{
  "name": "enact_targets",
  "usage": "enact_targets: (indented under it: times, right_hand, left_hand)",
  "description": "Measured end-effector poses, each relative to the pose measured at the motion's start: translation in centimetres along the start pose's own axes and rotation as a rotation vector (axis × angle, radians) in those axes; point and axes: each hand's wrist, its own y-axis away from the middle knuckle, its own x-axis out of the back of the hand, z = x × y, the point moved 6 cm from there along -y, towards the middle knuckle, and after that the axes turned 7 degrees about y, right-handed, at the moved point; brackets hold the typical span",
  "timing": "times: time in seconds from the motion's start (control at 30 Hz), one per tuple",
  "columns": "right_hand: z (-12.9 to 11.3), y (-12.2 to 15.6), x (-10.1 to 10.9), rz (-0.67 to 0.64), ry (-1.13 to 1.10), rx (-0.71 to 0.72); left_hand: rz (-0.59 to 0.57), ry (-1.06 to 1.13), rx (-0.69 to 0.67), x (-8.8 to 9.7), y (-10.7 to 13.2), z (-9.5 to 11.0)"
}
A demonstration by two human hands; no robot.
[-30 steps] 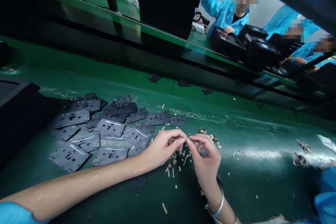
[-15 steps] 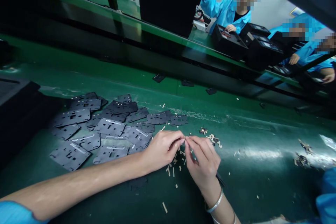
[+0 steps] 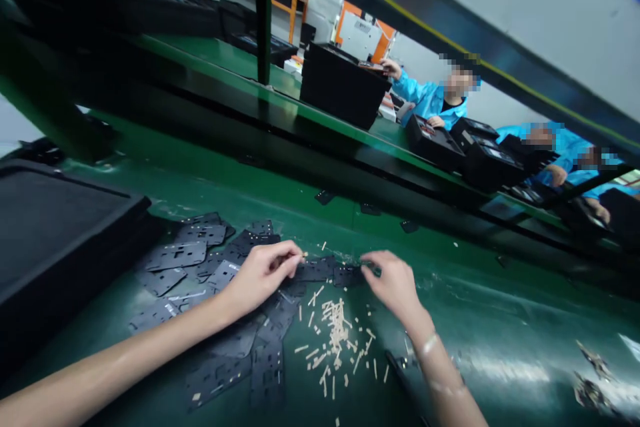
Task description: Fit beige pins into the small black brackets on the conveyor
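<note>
My left hand is over the spread of dark grey plates with cut-outs, thumb and forefinger closed on a small tan strip that barely shows at the fingertips. To the right, my right hand has its thumb and forefinger a little apart, with nothing visible between them. Its fingertips are close to the end of a dark plate; whether they touch it I cannot tell. Between and below the hands lies a loose heap of small tan strips. A dark slender tool lies below my right wrist.
A large black foam-like case stands at the left. Small dark bits lie at the lower right. Behind, a raised green shelf carries black boxes. People in blue sleeves work beyond it.
My hands, which met at the fingertips, have drawn apart, the left to the left and the right slightly up. The view has tilted up, and the tan strips now lie uncovered.
</note>
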Motion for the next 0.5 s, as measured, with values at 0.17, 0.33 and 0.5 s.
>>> enact_targets:
  times: [0.17, 0.33, 0.5]
  right_hand:
    - [3.9, -11.7, 0.0, 0.052, 0.109, -0.089]
    - [6.0, -16.5, -1.1, -0.052, 0.101, -0.127]
    - [7.0, -17.9, -2.6, -0.205, 0.033, -0.238]
  left_hand:
    - [0.162, -0.031, 0.105, 4.3, 3.5, -3.8]
    - [0.252, -0.016, 0.121, 5.8, 5.0, -4.9]
    - [0.246, 0.089, 0.155, 6.1, 4.7, -4.0]
